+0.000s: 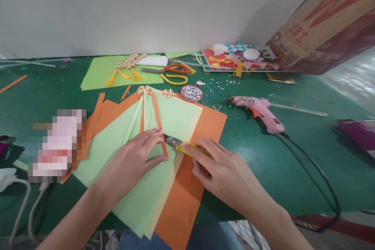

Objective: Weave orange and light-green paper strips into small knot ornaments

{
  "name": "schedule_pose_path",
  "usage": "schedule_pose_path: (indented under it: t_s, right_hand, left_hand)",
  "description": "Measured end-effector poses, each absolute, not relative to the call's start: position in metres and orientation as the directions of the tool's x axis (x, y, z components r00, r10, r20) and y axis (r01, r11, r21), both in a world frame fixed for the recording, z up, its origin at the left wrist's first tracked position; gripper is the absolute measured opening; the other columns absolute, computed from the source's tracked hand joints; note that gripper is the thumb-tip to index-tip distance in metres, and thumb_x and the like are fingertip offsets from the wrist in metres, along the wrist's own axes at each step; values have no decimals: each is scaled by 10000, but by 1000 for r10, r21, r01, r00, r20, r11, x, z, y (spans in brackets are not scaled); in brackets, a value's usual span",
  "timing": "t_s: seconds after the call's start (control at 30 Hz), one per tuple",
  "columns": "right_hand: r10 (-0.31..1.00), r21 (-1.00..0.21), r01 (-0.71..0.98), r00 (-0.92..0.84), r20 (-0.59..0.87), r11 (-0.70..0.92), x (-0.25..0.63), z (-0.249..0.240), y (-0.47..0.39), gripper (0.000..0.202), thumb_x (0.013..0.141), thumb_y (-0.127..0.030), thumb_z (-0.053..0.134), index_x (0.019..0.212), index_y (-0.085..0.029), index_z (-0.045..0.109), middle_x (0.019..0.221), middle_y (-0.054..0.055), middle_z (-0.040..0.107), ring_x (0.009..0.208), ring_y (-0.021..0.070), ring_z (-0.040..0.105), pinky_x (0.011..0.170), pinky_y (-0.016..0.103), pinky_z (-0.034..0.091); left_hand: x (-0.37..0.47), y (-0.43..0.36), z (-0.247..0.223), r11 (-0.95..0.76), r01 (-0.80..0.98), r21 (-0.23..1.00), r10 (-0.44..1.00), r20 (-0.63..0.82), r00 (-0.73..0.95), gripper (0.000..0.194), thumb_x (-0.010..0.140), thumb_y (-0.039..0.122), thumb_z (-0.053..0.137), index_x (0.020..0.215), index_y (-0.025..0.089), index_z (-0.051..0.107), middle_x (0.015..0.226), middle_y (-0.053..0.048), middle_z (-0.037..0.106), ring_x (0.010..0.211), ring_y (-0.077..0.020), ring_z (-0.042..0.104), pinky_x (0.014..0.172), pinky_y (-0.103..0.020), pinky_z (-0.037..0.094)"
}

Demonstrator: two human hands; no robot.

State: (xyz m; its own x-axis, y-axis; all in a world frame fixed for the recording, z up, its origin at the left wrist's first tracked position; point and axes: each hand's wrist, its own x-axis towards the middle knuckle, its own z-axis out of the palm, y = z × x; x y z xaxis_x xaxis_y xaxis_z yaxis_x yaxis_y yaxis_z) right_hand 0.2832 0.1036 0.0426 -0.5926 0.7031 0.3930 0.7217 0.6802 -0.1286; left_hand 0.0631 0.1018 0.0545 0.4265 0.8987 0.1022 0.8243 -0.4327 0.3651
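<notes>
My right hand (221, 164) is wrapped around a yellow box cutter (195, 149), its blade pointing left and lying close to an orange paper strip (158, 115). The fingertips and thumb of my left hand (143, 150) hold that strip near its lower end. The strip's upper end runs to a small orange-and-green woven paper piece (145, 90). Other light green strips (133, 119) also hang from this piece. Underneath lie light green paper sheets (125, 191) on top of orange sheets (187, 203). A second small woven piece (168, 93) rests beside the first.
On the green table (307, 156) lie scissors (172, 74), a round tub of small beads (191, 93) and a pink glue gun (260, 111) with a cord. Behind are a tasselled woven piece (129, 62), a craft pile (225, 60) and a paper bag (325, 27). A blurred-out object (58, 144) lies left.
</notes>
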Motion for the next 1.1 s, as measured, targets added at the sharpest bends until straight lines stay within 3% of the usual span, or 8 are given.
schedule_pose_path:
  t_s: [0.27,0.5,0.7,1.1]
  right_hand:
    - [717,-155,721,-594,365,676,281,42,107,381,814,-86,396,1116,-130,624,842,85,608,694,167,590,555,275,516]
    - [694,-127,711,-605,390,691,280,44,107,376,792,-75,411,1085,-128,639,805,69,608,644,168,589,498,272,495]
    - [692,-121,711,-607,392,693,278,43,108,383,786,-73,417,1091,-125,642,795,66,611,643,166,600,481,255,485]
    - [696,-107,706,-641,324,700,281,45,116,386,813,-89,419,1147,-131,608,838,83,605,729,180,607,545,269,520]
  left_hand:
    - [60,101,52,-476,813,334,878,140,457,343,931,394,461,1208,194,497,1312,-80,568,1224,-208,516,1010,-375,454]
    - [65,122,63,-514,833,203,857,72,511,301,911,393,494,1076,154,573,1080,-85,658,1035,-227,605,894,-384,500]
    - [60,134,57,-495,853,166,869,113,482,543,802,519,580,1175,125,555,1251,-140,602,1186,-263,540,993,-396,448]
    - [59,135,54,-498,847,185,866,151,477,536,761,508,640,1136,130,576,1227,-142,622,1141,-273,579,955,-406,481]
